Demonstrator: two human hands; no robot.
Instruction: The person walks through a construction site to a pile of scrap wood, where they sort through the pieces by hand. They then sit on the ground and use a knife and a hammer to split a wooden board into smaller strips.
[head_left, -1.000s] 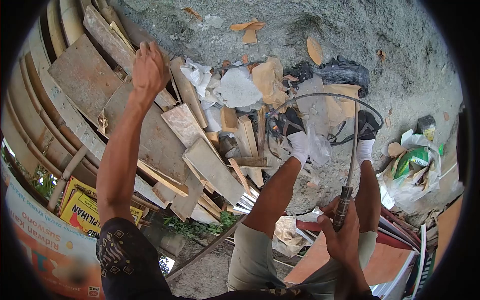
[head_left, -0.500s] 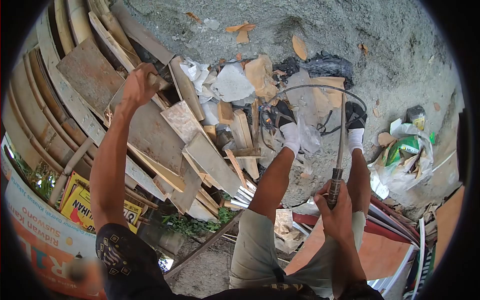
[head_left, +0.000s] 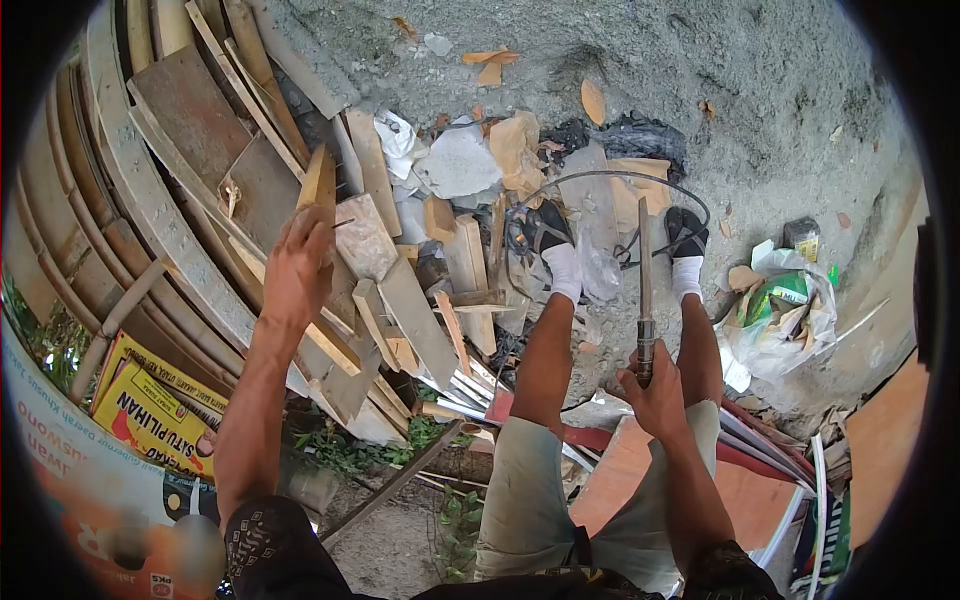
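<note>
My left hand (head_left: 299, 262) is closed around a wooden piece (head_left: 319, 180) whose far end points up and away over the pile of boards (head_left: 270, 200). A thin dark nail or wire sticks out beside the fingers. My right hand (head_left: 655, 385) is wrapped round the dark handle of a machete (head_left: 645, 270), its long blade pointing forward between my feet. Several short wood blocks and planks (head_left: 467, 270) lie between my left hand and my left foot.
Black cable (head_left: 655, 178) loops around my feet. White and brown scraps (head_left: 460, 163) lie ahead. A plastic bag of rubbish (head_left: 780, 315) sits at the right. Yellow printed banners (head_left: 150, 420) are at the lower left, and a reddish board (head_left: 760, 485) at the lower right.
My left hand has moved down and slightly right, and the wooden piece now shows beyond it. Some boards in the pile have shifted. The machete blade has turned more upright in view.
</note>
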